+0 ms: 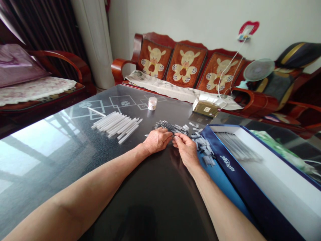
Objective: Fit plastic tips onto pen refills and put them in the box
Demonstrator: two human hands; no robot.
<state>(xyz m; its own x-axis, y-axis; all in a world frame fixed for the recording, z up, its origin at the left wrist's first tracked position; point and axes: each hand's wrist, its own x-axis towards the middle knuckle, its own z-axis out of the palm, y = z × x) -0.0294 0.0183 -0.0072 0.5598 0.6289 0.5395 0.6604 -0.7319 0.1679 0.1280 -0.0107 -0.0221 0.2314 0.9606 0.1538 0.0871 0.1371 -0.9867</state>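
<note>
Now the left hand (pixel 157 140) is laid low on the dark glass table (pixel 62 174), with its fingers slightly curled against a bunch of dark-tipped sticks (pixel 170 127) — whether the bunch is gripped by it or only touched cannot be told. The right hand (pixel 186 150) is kept just beside it, and its thumb and fingers are closed narrow on the same bunch, which lies on the table between and just ahead of the hands.

Just to the right, short white pieces (pixel 203 147) are scattered, reaching close to an open blue box (pixel 220 150). Inside this box, a row of thin grey-white sticks (pixel 238 145) is laid, though they are blurred. To the left of the hands, white tubes (pixel 115 124) are lying in a loose heap, and one more tube (pixel 96 112) is placed near its far end. Farther off, a small white jar (pixel 152 103) is standing upright, and a brown packet (pixel 205 108) is seen at the far table edge — behind it, a wooden sofa (pixel 160 38) with printed cushions is standing.
</note>
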